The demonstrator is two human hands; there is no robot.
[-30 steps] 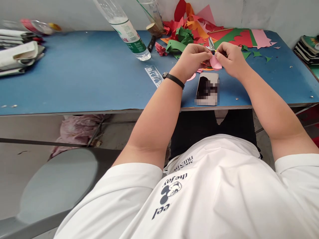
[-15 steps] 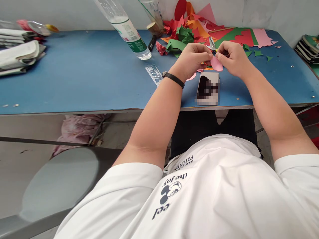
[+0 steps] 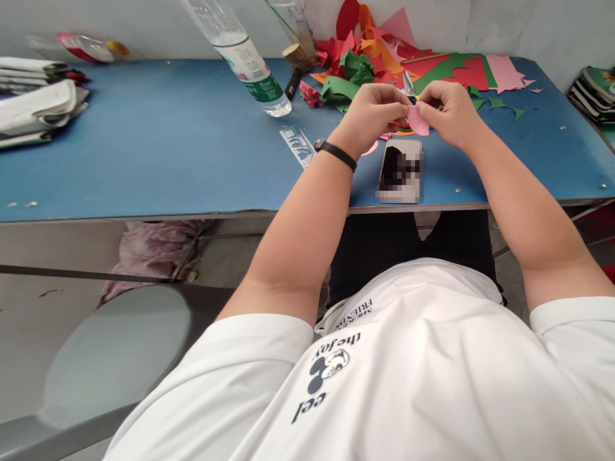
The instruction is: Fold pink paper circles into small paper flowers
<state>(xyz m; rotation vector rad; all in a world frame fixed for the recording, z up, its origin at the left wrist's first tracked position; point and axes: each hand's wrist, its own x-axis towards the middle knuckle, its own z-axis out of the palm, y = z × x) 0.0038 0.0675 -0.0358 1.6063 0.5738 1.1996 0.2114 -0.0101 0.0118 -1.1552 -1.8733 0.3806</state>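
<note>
A small pink piece of paper (image 3: 419, 123) is pinched between both hands above the table. My left hand (image 3: 377, 112), with a dark band on its wrist, grips the paper's left edge between thumb and fingers. My right hand (image 3: 444, 110) has the upper right edge in a similar pinch. Just behind the hands the blades of a pair of scissors (image 3: 408, 83) show; their handles are mostly hidden. Below the hands lies a phone (image 3: 401, 169), its screen blurred out. Other cut paper pieces lie partly hidden beneath my left hand.
Red, orange, green and pink paper scraps (image 3: 369, 51) are heaped against the wall. A tilted-looking plastic bottle (image 3: 252, 70) stands left of them, near a clear stencil ruler (image 3: 298, 146). Folded newspapers (image 3: 43, 112) lie at the left of the blue table (image 3: 168, 153). A grey stool (image 3: 120, 352) stands below.
Both hands stay in nearly the same place. The pink paper has turned slightly between my fingers and looks narrower now.
</note>
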